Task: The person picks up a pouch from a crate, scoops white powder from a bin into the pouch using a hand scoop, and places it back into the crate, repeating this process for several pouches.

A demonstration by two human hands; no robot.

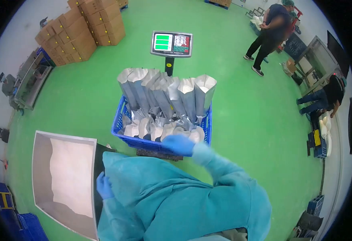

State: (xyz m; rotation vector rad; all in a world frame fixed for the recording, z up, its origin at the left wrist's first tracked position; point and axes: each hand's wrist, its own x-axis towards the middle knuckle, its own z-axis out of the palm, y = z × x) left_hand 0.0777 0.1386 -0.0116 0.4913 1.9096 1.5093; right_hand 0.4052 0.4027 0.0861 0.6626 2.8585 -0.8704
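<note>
My right hand (178, 144), in a blue glove, is at the front edge of a blue plastic crate (123, 138), over the front row of bags; it is smeared by motion and I cannot tell whether its fingers grip anything. Tall silver foil bags (187, 96) stand upright in the crate's back row, open at the top, with pale powder in some. Shorter open bags (146, 127) fill the front row. My left hand (103, 185), also gloved, hangs loosely by the wall of a bin (94, 160), its fingers slightly apart. White powder (71, 172) lies inside that bin.
Behind the crate rises a scale display (172, 44) on a post; the crate sits over its platform (160, 155). Stacked cartons (73, 38) stand at the back left. One person (272, 30) stands at the back right, another (326, 94) bends by the right wall.
</note>
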